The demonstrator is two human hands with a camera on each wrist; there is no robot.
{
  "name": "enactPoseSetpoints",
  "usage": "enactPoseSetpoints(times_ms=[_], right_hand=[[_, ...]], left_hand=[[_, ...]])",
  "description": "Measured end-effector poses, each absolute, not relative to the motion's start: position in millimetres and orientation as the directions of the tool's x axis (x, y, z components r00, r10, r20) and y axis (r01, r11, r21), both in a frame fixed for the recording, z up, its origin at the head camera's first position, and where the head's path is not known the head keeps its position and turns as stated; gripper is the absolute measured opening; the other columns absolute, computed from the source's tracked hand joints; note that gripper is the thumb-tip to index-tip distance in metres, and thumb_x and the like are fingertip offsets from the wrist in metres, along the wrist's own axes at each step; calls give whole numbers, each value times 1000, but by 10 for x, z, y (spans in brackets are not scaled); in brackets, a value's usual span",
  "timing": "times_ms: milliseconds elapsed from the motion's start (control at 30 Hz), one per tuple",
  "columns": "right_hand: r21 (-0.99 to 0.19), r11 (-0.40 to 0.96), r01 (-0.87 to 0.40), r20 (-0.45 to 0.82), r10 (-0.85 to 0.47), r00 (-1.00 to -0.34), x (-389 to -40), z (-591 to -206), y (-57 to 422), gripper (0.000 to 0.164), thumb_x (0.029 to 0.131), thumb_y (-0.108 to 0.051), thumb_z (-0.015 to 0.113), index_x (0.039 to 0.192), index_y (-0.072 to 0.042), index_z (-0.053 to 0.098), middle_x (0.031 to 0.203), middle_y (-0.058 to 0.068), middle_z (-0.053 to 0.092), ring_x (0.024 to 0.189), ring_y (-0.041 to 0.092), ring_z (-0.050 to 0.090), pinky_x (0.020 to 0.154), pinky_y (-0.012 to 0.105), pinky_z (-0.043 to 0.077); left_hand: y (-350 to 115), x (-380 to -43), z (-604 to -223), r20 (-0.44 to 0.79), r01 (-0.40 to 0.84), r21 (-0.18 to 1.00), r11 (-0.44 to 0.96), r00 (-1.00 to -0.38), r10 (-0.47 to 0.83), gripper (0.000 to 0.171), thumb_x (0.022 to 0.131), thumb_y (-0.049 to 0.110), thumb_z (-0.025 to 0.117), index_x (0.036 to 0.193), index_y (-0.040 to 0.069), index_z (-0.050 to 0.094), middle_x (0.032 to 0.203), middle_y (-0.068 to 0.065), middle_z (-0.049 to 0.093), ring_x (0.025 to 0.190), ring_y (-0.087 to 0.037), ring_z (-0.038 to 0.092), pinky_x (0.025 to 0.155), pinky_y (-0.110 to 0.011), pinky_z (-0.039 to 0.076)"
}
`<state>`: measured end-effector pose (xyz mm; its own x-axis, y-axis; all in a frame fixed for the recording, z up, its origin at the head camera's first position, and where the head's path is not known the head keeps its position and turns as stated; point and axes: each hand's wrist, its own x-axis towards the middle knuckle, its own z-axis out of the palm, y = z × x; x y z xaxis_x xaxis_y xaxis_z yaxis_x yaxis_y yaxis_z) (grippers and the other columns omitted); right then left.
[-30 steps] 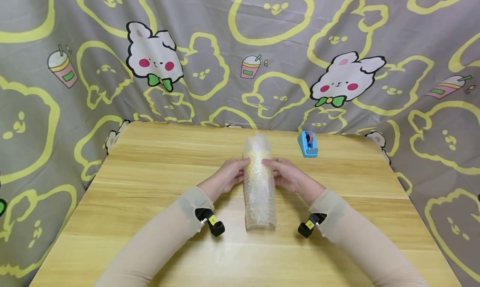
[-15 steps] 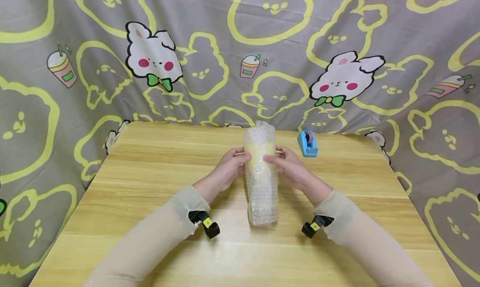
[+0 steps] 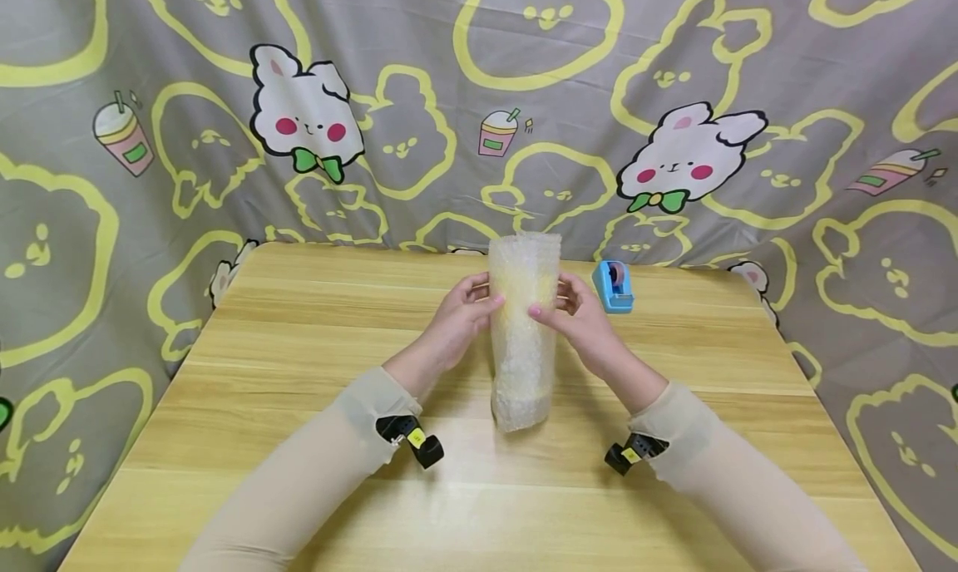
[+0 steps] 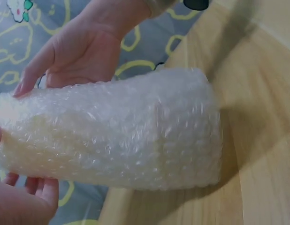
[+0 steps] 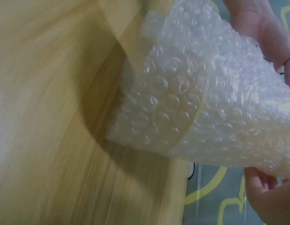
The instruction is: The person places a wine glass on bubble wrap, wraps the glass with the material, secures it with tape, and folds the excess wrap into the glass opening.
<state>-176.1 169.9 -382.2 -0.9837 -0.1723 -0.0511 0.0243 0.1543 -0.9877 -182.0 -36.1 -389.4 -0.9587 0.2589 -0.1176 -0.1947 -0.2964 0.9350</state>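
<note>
A long bundle of clear bubble wrap (image 3: 524,360) with something pale yellow showing through it is tilted up over the middle of the table, far end raised. My left hand (image 3: 458,321) grips its left side, thumb on the near face and fingers behind. From the other side my right hand (image 3: 590,322) holds it the same way. In the left wrist view the wrap's near end (image 4: 182,126) hangs close over the wood, between both hands. The right wrist view shows the bubbles (image 5: 178,108) up close, with the right hand's curled fingers (image 5: 260,180) under the edge.
A blue tape dispenser (image 3: 615,288) with a roll of tape stands at the back right of the wooden table (image 3: 314,331). Behind the table hangs a grey cartoon-print curtain (image 3: 419,40), which also runs down both sides.
Both hands have lifted the bubble wrap bundle and tipped its far end up, away from the table. The hands have shifted slightly farther up in the head view, and the tape dispenser stays put.
</note>
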Motion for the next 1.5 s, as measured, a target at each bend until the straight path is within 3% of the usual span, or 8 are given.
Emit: enactPoseSetpoints(times_ms=[167,433,867,1167,1333,1500], right_hand=[[-982,152,-115,90,-164,-982,-1738,-3840,1694,72,87,-8,76,149,-6,39,135,12,51,116,25,50,88,27,52],[-971,65,-230,215,-188,-959,-1714,-3870,1680,79,83,3,77,150,-7,36,138,10,49,119,23,49,95,28,53],[-955,28,-295,279,-246,-928,-1688,-3961,1695,82,84,7,75,151,-6,29,144,9,46,129,21,46,104,31,46],[-956,31,-292,274,-264,-925,-1675,-3996,1696,87,82,11,74,151,-6,25,144,7,43,129,21,43,103,27,45],[-955,31,-295,277,-263,-924,-1669,-4009,1688,88,82,10,74,152,-8,24,144,7,44,128,22,44,103,28,46],[-953,36,-301,282,-258,-924,-1661,-4021,1687,92,82,10,74,154,-12,22,146,9,43,127,22,44,102,28,47]], left_hand=[[-391,-1817,-3873,-31,-130,931,-342,-959,282,54,96,-5,56,147,-4,37,139,-19,47,119,-23,50,101,-33,46],[-413,-1806,-3855,85,-43,918,-393,-949,302,57,92,-12,53,145,-6,35,134,-14,48,114,-19,51,95,-25,47],[-433,-1755,-3889,189,81,944,-319,-927,324,63,89,-10,55,146,-8,28,145,-23,39,132,-30,39,115,-42,33],[-446,-1708,-3944,251,182,959,-215,-901,354,76,90,-7,60,152,-6,17,157,-25,28,145,-35,28,122,-40,21],[-446,-1705,-3956,283,250,959,-135,-884,372,84,90,3,66,157,1,16,159,-19,29,147,-29,28,121,-42,22],[-417,-1726,-3948,281,275,959,-70,-890,359,93,88,36,78,158,11,21,157,-8,35,144,-21,32,119,-45,25]])
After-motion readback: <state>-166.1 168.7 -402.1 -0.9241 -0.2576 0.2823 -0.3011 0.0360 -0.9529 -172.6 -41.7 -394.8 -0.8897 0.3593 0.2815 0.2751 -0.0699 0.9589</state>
